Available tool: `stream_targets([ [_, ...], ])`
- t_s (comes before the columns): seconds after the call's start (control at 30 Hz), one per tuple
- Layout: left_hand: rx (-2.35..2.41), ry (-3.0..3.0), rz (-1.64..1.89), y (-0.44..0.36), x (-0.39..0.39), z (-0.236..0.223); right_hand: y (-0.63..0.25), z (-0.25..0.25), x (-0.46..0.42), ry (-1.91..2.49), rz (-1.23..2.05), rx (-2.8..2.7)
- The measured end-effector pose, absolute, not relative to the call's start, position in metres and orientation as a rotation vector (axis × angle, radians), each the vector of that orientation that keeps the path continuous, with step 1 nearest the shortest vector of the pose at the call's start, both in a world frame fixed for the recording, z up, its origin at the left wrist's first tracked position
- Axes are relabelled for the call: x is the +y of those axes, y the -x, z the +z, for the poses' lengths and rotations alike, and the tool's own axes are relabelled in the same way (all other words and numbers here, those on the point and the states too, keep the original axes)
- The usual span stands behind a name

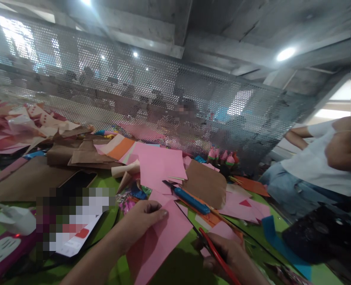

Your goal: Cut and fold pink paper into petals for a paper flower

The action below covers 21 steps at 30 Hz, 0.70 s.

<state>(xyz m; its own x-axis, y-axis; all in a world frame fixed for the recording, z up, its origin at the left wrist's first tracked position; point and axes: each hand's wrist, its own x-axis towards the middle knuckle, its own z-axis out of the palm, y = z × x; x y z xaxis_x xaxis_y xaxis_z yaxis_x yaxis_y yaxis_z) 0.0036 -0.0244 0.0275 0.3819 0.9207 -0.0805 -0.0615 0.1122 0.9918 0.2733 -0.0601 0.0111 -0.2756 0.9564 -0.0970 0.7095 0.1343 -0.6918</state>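
My left hand (141, 219) is closed on the edge of a pink paper sheet (160, 241), thumb on top, holding it over the green table (175, 269). My right hand (225, 255) is wrapped round red-handled scissors (212, 247), whose dark blades reach up and left to the sheet's right edge. A blue utility knife (190, 199) lies just beyond the sheet on other pink and orange papers.
Pink, orange and brown papers (160, 162) litter the table, with a heap at the far left (23, 122). A phone (77, 180) lies left. Small pink paper flowers (222, 156) stand by a perforated metal screen (163, 91). Another person in a white shirt (320, 162) sits right.
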Motion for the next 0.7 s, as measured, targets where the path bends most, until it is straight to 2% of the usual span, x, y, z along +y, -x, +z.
stream_targets([
  [0.2,0.907,-1.210,0.866,-0.005,-0.022,0.024,-0.270,0.017,-0.060,1.618,0.968,-2.048],
  [0.4,0.897,-1.199,0.843,-0.004,-0.023,0.025,-0.258,0.047,-0.074,1.491,0.767,-2.274],
  [0.7,0.884,-1.114,0.812,-0.004,-0.025,0.027,-0.252,0.065,-0.079,1.505,0.795,-2.336],
])
